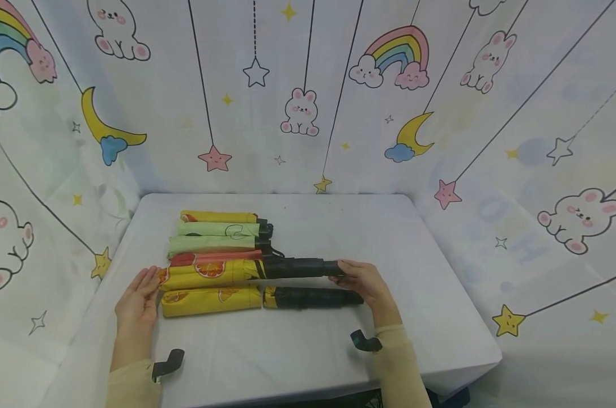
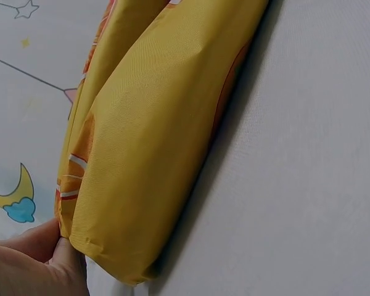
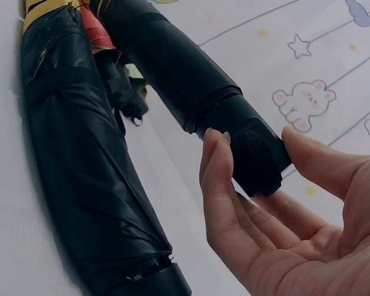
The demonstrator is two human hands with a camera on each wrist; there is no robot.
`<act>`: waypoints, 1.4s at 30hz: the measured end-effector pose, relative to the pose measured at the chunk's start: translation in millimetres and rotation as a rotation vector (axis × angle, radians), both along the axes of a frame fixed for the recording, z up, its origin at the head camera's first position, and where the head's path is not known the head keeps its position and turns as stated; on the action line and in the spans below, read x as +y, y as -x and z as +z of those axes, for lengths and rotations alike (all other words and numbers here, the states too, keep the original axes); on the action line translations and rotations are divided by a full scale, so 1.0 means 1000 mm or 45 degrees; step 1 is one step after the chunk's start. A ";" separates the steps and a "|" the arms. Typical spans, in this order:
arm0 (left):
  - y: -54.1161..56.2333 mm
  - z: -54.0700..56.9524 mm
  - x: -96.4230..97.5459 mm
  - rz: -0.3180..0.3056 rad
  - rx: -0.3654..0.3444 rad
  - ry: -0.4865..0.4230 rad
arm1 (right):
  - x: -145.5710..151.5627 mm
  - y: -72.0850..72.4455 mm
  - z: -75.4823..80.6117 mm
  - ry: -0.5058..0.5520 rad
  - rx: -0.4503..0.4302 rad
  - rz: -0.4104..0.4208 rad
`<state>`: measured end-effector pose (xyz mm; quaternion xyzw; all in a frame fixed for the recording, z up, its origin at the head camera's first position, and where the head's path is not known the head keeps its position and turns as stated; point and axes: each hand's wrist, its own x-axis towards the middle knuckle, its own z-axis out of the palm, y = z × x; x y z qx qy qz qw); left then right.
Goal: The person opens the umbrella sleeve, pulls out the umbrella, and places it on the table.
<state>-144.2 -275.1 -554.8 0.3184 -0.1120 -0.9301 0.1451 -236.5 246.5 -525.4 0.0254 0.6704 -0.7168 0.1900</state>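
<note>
A folded umbrella with a yellow cover [image 1: 236, 270], printed with orange slices, lies across the table between both hands. At its left end, my left hand [image 1: 138, 297] pinches the cover's tip between thumb and fingers. My right hand [image 1: 366, 283] holds the opposite end, a black handle [image 3: 256, 151], between thumb and fingertips. Just in front lies a second folded umbrella, its yellow part [image 1: 211, 301] on the left and its wrinkled black part [image 3: 89, 135] on the right. Close up in the left wrist view, this front yellow part hides much of the held umbrella.
Behind the held umbrella lie a red one [image 1: 182, 259], two light green ones [image 1: 211, 244] and another yellow one [image 1: 218, 217], roughly parallel, black ends to the right. All rest on a white-covered table [image 1: 297, 351]. A patterned cloth wall [image 1: 256, 124] surrounds its back and sides.
</note>
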 end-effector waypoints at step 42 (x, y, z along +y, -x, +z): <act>-0.005 0.004 0.001 -0.079 -0.019 0.049 | 0.032 -0.006 -0.008 -0.032 -0.002 -0.068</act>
